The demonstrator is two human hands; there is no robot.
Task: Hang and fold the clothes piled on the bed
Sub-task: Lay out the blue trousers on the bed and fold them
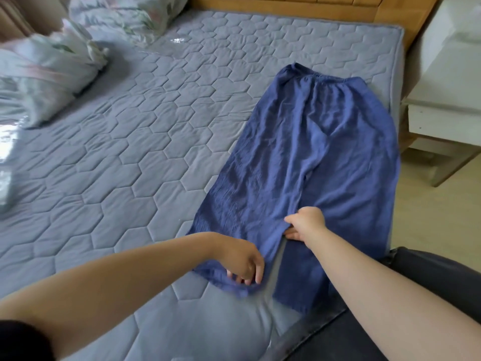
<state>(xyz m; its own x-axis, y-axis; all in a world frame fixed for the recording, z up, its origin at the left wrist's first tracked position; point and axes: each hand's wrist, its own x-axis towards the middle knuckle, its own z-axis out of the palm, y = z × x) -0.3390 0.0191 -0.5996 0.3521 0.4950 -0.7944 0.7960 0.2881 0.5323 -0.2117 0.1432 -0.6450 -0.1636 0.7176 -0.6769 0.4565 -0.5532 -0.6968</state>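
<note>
Blue wide-leg trousers (307, 152) lie flat on the quilted grey mattress (117, 152), waistband toward the headboard and legs toward me. My left hand (244, 264) rests on the hem of the left leg with fingers curled into the cloth. My right hand (305, 225) pinches the inner edge of the right leg, where the two legs split.
A crumpled floral quilt (46, 74) and a pillow (125, 14) lie at the far left of the bed. The wooden headboard (312, 6) runs along the back. A white nightstand (447, 82) stands to the right. A dark seat (390, 321) is at the bottom right.
</note>
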